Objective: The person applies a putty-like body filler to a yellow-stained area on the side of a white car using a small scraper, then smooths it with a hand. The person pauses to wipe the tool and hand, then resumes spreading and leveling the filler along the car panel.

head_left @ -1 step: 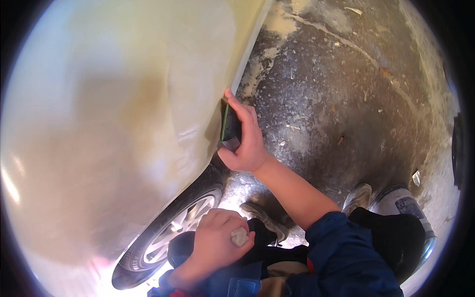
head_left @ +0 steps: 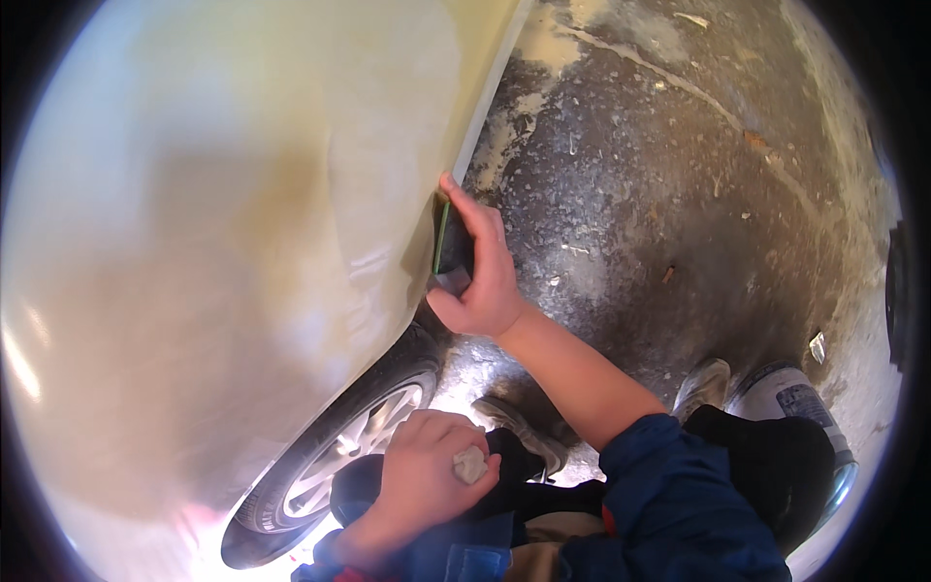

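Observation:
My right hand (head_left: 490, 276) is closed round a dark flat block with a thin green edge (head_left: 452, 242), which looks like a sanding block. One face of the block lies against the side of a pale, glossy car body panel (head_left: 242, 242), just above the wheel arch. Below it, near my knees, my left hand (head_left: 427, 470) is curled round a crumpled off-white wad (head_left: 471, 465), perhaps a cloth. Part of the wad shows between thumb and fingers; its remainder is hidden.
A car wheel (head_left: 339, 446) with a light spoked rim stands close to my left hand. My shoes (head_left: 703, 386) rest on a stained, rough floor (head_left: 640, 213) with scattered debris. At the lower right is a white container (head_left: 776, 393) with a dark label, beside my knee.

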{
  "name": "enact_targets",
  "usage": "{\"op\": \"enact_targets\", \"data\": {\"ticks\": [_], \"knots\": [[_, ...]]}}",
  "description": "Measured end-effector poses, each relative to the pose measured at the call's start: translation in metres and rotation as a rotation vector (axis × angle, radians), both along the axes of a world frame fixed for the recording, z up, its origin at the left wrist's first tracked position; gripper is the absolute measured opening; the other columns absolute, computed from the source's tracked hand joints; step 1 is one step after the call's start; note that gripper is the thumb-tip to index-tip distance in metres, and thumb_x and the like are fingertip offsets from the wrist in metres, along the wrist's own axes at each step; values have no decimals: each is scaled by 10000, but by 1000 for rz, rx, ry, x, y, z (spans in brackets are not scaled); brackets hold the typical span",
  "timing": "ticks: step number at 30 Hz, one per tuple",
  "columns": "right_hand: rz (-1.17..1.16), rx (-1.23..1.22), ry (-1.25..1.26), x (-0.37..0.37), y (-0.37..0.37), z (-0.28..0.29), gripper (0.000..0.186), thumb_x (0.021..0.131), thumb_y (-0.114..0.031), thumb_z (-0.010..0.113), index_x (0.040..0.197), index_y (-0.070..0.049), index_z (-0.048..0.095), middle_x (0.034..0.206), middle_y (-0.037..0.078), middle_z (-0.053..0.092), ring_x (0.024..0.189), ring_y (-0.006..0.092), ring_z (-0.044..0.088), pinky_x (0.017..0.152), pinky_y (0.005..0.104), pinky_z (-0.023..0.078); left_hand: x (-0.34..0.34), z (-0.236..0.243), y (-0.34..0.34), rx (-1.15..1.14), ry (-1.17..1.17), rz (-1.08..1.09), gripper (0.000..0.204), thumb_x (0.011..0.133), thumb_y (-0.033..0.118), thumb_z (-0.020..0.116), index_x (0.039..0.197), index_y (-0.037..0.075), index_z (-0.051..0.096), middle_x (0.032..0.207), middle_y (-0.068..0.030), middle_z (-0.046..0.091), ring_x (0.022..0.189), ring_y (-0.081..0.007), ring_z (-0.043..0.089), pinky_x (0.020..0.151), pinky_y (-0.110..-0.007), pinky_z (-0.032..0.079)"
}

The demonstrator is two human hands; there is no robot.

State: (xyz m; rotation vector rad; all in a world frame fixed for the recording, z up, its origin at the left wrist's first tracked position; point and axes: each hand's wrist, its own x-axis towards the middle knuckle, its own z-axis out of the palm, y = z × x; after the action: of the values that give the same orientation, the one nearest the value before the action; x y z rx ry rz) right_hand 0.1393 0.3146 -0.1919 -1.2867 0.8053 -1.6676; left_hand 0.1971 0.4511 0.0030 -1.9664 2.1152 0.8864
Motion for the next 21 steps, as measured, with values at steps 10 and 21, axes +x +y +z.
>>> {"op": "enact_targets", "data": {"ticks": [10,21], "knots": [[-49,83,-104,0,-30,8,987,710,-36,598,1601,80,189,1577,265,389,1422,393,425,1226,440,292,7,2,6,20,-6,42,174,704,176,852,801,152,710,969,-28,704,967,-290,645,876,-390,538],[387,-39,-473,-17,35,112,1051,861,-506,736,1578,107,273,1494,247,504,1324,295,542,1110,390,418,42,13,2,-376,262,226,1145,656,318,957,1552,-30,335,1190,-176,659,1090,-286,670,940,-414,541]]}}
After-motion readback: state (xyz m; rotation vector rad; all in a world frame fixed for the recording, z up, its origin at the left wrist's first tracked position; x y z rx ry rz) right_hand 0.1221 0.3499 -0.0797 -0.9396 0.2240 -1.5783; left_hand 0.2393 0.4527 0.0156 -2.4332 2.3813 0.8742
